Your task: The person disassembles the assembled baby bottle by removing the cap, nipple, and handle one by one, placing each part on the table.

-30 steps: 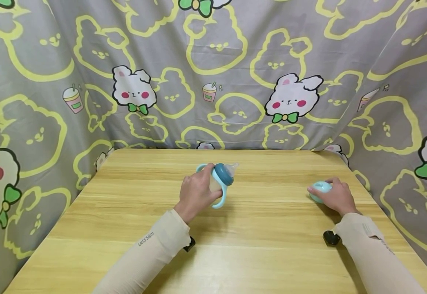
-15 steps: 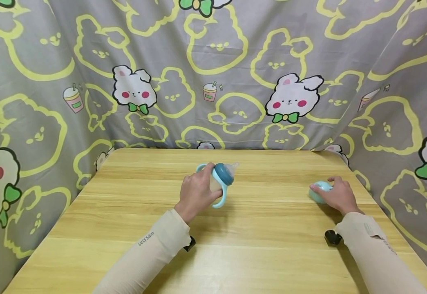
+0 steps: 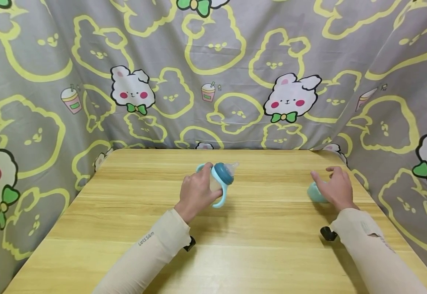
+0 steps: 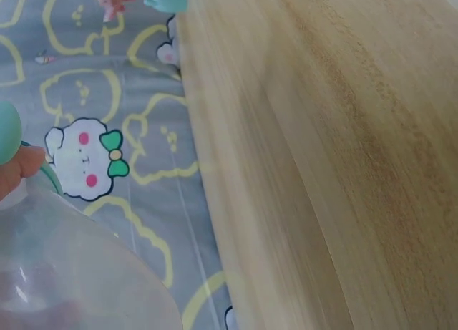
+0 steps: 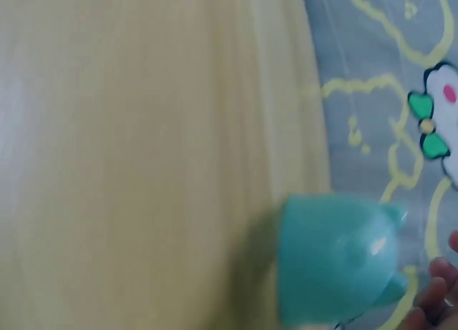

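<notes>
My left hand [image 3: 196, 190] grips a baby bottle [image 3: 216, 183] by its body, the bottle tilted with its clear teat up and to the right. It has a dark teal collar and light blue handles; the left wrist view shows its clear body [image 4: 79, 273] close up. On the right of the table stands a mint-green bottle cap [image 3: 316, 193], domed with two small ear-like points in the right wrist view. Just above and behind it is my right hand [image 3: 338, 185], fingers loosely spread and holding nothing. In the right wrist view its fingertips [image 5: 436, 294] are apart from the cap.
The wooden table [image 3: 242, 253] reaches back to a grey curtain [image 3: 231, 53] printed with yellow outlines and white rabbits, which also hangs along both sides. A small black wrist camera [image 3: 328, 233] hangs under the right sleeve.
My right hand has let go of the bottle cap and lifted off it, fingers spreading. The cap stays on the table. My left hand and the baby bottle have not moved.
</notes>
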`<state>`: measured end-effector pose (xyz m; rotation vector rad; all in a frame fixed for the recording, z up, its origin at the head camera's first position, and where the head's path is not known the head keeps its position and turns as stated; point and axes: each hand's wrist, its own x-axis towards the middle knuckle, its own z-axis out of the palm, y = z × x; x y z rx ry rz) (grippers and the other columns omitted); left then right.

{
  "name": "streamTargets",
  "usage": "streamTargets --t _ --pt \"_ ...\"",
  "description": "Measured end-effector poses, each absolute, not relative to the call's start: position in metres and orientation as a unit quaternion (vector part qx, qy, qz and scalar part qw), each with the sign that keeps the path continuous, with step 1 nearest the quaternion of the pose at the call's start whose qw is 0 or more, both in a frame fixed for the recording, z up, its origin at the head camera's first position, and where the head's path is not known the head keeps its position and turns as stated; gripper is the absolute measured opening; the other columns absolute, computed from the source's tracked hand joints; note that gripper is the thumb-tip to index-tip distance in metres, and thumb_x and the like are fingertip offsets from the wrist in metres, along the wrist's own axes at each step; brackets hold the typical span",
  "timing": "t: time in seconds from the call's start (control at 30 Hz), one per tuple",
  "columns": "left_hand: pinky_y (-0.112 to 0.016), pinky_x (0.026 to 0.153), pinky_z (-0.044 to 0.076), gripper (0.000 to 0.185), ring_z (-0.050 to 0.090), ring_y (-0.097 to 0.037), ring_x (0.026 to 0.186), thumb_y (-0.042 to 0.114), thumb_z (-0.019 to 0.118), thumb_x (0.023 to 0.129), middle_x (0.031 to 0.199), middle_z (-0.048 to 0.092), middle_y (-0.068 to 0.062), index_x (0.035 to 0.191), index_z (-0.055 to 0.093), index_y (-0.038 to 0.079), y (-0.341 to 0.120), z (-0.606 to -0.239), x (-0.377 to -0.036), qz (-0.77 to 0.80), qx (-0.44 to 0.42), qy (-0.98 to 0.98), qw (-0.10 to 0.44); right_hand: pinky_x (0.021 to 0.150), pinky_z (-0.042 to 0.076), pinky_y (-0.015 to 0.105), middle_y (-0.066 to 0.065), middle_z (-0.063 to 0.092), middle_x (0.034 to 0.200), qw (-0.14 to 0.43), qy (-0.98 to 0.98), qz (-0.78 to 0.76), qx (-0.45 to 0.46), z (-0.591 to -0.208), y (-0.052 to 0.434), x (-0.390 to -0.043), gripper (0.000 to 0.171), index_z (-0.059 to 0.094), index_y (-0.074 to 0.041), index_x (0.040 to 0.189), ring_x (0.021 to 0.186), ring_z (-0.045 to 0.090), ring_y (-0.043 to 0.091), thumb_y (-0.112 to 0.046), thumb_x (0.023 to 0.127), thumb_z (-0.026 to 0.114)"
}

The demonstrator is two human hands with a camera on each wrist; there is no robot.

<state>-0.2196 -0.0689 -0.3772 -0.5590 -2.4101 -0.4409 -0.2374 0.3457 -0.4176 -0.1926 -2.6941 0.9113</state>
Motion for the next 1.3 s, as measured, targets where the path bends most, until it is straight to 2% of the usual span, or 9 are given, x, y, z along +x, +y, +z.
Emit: streamTargets --t 0.2,0.43,0.6,0.73,0.93,1.1,1.3 --pt "-0.041 0.053 0.048 0.066 0.057 -0.022 0.051 0.037 0.082 0.067 0.071 0.065 -0.009 0.113 0.053 0.0 -0.068 -0.378 -0.221 -0.17 -0.205 -0.911 0.314 0.078 0.037 0.048 0.025 0.051 0.106 0.184 -0.919 0.346 -0.032 -0.402 0.32 -0.24 0.06 0.044 0.006 0.126 0.095 0.049 0.04 -0.048 0.098 0.045" --pt "-0.04 0.056 0.049 0.065 0.058 -0.022 0.052 0.038 0.083 0.067 0.075 0.068 -0.01 0.11 0.054 0.0 -0.067 -0.377 -0.22 -0.181 -0.205 -0.911 0.309 0.076 0.042 0.037 0.021 0.061 0.104 0.147 -0.904 0.4 0.045 -0.385 0.285 -0.239 0.05 0.047 0.002 0.125 0.09 0.054 0.026 -0.041 0.102 0.041" --pt "-0.04 0.054 0.048 0.063 0.057 -0.021 0.052 0.037 0.082 0.067 0.074 0.067 -0.009 0.11 0.055 0.0 -0.066 -0.375 -0.22 -0.177 -0.209 -0.912 0.305 0.069 0.044 0.03 0.02 0.064 0.098 0.142 -0.89 0.425 0.084 -0.38 0.259 -0.24 0.042 0.049 0.003 0.12 0.082 0.056 0.019 -0.035 0.103 0.043" --pt "-0.039 0.053 0.048 0.062 0.056 -0.02 0.051 0.038 0.082 0.068 0.074 0.066 -0.008 0.109 0.055 0.0 -0.065 -0.375 -0.219 -0.17 -0.212 -0.913 0.304 0.068 0.045 0.027 0.023 0.062 0.096 0.124 -0.876 0.454 0.107 -0.375 0.234 -0.237 0.039 0.049 0.003 0.119 0.081 0.056 0.019 -0.032 0.104 0.043" --pt "-0.038 0.053 0.047 0.061 0.055 -0.02 0.051 0.039 0.082 0.068 0.072 0.064 -0.007 0.106 0.054 0.001 -0.063 -0.374 -0.219 -0.169 -0.215 -0.915 0.297 0.068 0.047 0.028 0.018 0.061 0.09 0.094 -0.856 0.489 0.139 -0.366 0.195 -0.23 0.031 0.049 0.005 0.119 0.077 0.056 0.016 -0.021 0.104 0.043" --pt "-0.037 0.052 0.047 0.06 0.055 -0.019 0.05 0.041 0.082 0.068 0.07 0.063 -0.006 0.104 0.054 0.002 -0.059 -0.372 -0.219 -0.166 -0.219 -0.914 0.299 0.071 0.048 0.033 0.015 0.062 0.09 0.081 -0.84 0.513 0.157 -0.382 0.179 -0.242 0.033 0.049 0.001 0.122 0.082 0.06 0.021 -0.027 0.104 0.044" --pt "-0.038 0.052 0.048 0.062 0.056 -0.019 0.052 0.043 0.082 0.068 0.07 0.063 -0.006 0.104 0.054 0.002 -0.055 -0.372 -0.22 -0.152 -0.22 -0.917 0.296 0.062 0.045 0.029 0.017 0.06 0.087 0.071 -0.821 0.533 0.191 -0.382 0.157 -0.241 0.031 0.048 0.001 0.118 0.071 0.054 0.026 -0.026 0.105 0.042"
